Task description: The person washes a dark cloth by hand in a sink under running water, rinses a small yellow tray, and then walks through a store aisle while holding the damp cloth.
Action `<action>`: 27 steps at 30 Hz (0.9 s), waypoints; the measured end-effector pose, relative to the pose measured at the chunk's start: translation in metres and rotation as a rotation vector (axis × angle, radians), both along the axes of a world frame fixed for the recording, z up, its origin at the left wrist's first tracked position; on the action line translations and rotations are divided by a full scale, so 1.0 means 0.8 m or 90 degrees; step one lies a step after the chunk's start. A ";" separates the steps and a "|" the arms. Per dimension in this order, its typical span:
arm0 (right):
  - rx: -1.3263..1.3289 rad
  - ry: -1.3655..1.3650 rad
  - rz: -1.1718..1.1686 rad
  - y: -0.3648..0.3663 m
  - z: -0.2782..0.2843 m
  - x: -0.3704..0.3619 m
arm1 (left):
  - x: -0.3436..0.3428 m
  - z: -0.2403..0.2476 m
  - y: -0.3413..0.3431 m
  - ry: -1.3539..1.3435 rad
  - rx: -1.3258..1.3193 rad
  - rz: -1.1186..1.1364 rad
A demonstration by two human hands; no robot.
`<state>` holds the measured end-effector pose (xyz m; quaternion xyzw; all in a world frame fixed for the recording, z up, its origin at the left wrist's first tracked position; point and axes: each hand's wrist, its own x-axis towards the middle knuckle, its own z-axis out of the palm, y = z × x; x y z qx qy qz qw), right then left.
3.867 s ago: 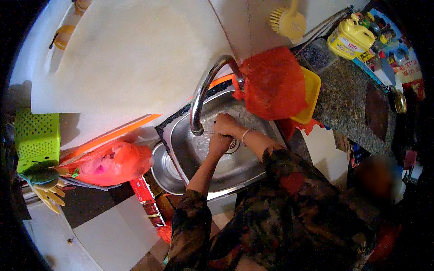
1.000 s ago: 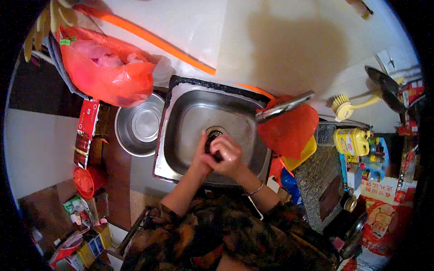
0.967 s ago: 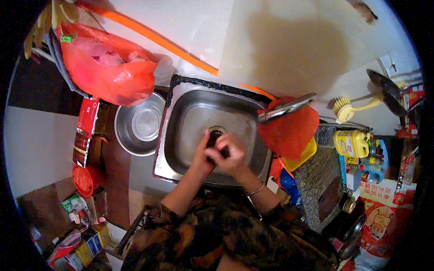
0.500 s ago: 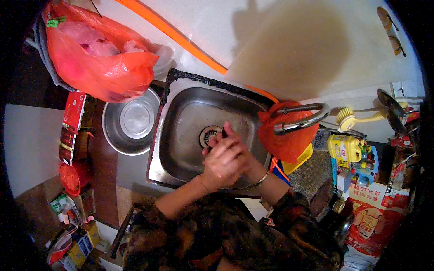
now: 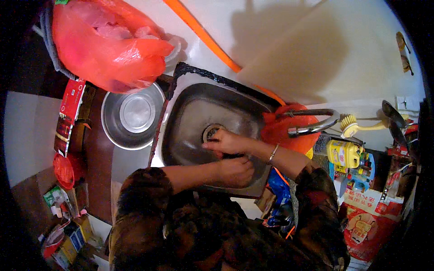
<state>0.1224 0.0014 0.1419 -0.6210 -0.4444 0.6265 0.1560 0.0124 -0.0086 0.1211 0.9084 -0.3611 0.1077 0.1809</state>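
Note:
Both hands are inside a stainless steel sink (image 5: 185, 108), close to its round drain (image 5: 211, 131). My right hand (image 5: 224, 142), reaching in from the right with a bangle (image 5: 273, 153) on its wrist, has its fingers curled beside the drain. Just nearer to me, my left hand (image 5: 237, 171) is closed like a fist. The two hands nearly touch. Whatever either hand holds, if anything, is hidden by the fingers. A curved metal faucet (image 5: 316, 128) hangs over the sink's right side, with a red plastic bag (image 5: 285, 124) behind and below it.
Left of the sink stands a metal basin (image 5: 113, 122), below a large red plastic bag (image 5: 113, 49). To the right are a yellow jug (image 5: 346, 156), a dish brush (image 5: 366, 126) and a red printed sack (image 5: 364, 230). An orange strap (image 5: 203, 36) runs along the wall.
My hands were clasped together over the sink; now they have come apart slightly, the left drawn nearer to me, the right by the drain. The view has shifted a little.

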 end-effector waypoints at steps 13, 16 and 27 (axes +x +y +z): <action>0.077 -0.224 0.028 -0.007 -0.053 -0.003 | 0.052 -0.068 -0.044 0.191 0.146 0.029; 0.081 -0.259 0.063 -0.013 -0.072 -0.009 | 0.051 -0.082 -0.053 0.269 0.115 0.045; 0.049 -0.261 -0.060 -0.013 -0.064 -0.033 | 0.023 -0.081 -0.047 0.390 -0.203 0.164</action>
